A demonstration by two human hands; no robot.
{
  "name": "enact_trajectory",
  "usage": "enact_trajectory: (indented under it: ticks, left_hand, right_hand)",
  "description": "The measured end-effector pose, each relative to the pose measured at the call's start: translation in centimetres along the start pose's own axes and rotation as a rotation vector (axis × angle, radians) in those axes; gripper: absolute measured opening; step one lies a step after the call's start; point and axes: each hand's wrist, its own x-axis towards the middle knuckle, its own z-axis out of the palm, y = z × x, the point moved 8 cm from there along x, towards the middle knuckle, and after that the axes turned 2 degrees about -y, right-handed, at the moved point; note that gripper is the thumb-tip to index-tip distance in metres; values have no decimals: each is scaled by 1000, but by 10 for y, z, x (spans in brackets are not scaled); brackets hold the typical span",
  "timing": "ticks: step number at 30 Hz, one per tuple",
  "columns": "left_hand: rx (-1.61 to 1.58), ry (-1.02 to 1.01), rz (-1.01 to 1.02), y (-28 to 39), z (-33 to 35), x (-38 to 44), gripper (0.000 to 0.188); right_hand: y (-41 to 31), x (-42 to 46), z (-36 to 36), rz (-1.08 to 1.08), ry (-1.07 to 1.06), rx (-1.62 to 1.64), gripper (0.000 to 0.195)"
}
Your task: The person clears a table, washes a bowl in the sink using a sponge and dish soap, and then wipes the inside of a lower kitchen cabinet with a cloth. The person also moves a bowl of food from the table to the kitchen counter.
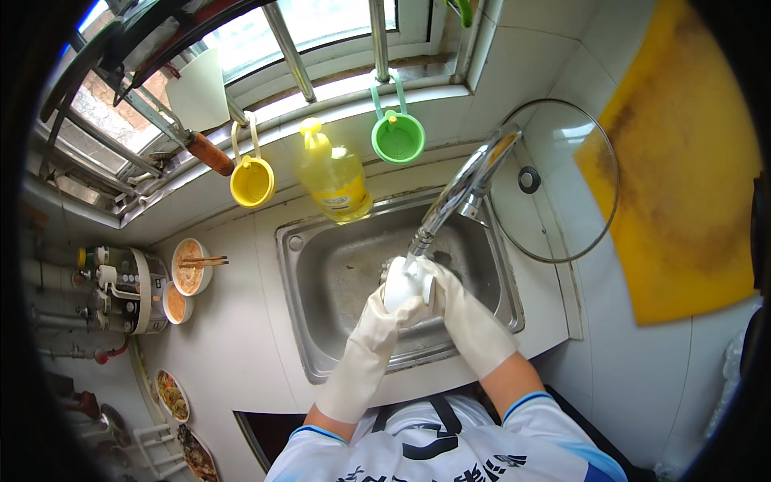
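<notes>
Both of my hands wear long off-white rubber gloves and hold a small white dish, seemingly a bowl (399,282), over the stainless steel sink (328,301). My left hand (402,312) grips it from the near left side. From the right, my right hand (444,278) closes around its other side and partly covers it. Directly above, the chrome faucet (453,187) points its spout at the dish, and water appears to run onto it. Whether a second dish is nested with it cannot be made out.
A yellow detergent bottle (337,181) stands behind the sink. Yellow (253,182) and green (398,137) strainer cups hang from the window bars. A glass lid (551,193) leans right, beside a yellow board (686,181). Food bowls (202,283) and plates (174,394) sit left.
</notes>
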Motion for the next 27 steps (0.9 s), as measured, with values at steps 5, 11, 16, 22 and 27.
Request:
enact_trajectory:
  ticks: [5,11,16,22,27]
  left_hand:
    - [490,221,-6,5,-20,10,26]
    - [284,276,-263,-49,-76,20,12]
    - [787,95,-152,-35,-58,24,21]
    - [1220,407,152,35,-80,-8,55]
    - [-288,297,-204,-99,-145,1,59]
  right_hand:
    - [71,-18,-2,76,366,413,50]
    - [50,-33,15,-146,350,-7,69]
    - [56,-16,-71,-43,742,-453,79]
    - [24,-44,-30,-15,704,-479,77]
    - [30,-31,-46,-36,774,-892,63]
